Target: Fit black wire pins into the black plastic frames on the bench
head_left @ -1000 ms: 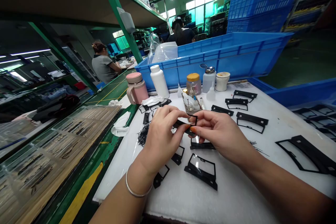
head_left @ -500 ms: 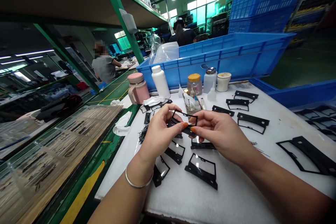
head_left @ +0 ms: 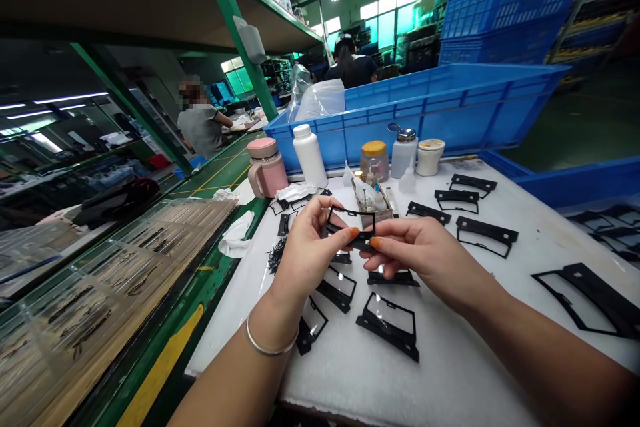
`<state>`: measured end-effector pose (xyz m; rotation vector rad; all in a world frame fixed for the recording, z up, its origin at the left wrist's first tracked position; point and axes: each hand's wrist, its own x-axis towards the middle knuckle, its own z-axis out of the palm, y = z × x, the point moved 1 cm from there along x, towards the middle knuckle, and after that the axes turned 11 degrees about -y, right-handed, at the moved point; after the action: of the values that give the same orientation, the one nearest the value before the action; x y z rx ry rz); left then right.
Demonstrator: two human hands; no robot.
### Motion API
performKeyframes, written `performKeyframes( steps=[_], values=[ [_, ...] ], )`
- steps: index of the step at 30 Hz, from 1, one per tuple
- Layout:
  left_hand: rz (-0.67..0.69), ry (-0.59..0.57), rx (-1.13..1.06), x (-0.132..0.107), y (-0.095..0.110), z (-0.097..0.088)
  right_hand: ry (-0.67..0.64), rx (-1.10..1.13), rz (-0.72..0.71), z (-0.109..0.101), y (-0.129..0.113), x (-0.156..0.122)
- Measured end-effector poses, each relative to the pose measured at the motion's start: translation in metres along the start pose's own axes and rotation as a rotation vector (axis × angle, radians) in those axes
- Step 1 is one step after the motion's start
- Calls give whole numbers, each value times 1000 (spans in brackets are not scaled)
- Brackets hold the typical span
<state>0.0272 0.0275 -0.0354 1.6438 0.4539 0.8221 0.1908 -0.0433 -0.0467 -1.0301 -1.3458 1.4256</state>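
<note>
The left hand (head_left: 313,250) wears a thin silver bangle (head_left: 270,347) at the wrist and orange polish on the thumbnail (head_left: 354,231). The right hand (head_left: 425,257) shows matching polish on the index fingernail (head_left: 375,242). Both forearms are bare.

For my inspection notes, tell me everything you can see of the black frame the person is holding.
The black frame is a thin, matte, rectangular outline with an open window and a wider strip along its lower edge; it may be plastic or rubber. Whether the window holds clear film is hard to tell. It is held tilted in the air between the left hand and the right hand, above the white padded work surface, and shows no obvious damage at this distance.
</note>
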Motion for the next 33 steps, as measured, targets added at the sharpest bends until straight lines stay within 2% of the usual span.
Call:
performKeyframes(
  steps=[24, 33],
  values=[
    [35, -6, 49, -1, 1, 6, 60, -123, -58, 0, 0, 0],
    [29, -7, 4, -1, 0, 8, 102, -143, -102, 2, -3, -3]
  ],
)
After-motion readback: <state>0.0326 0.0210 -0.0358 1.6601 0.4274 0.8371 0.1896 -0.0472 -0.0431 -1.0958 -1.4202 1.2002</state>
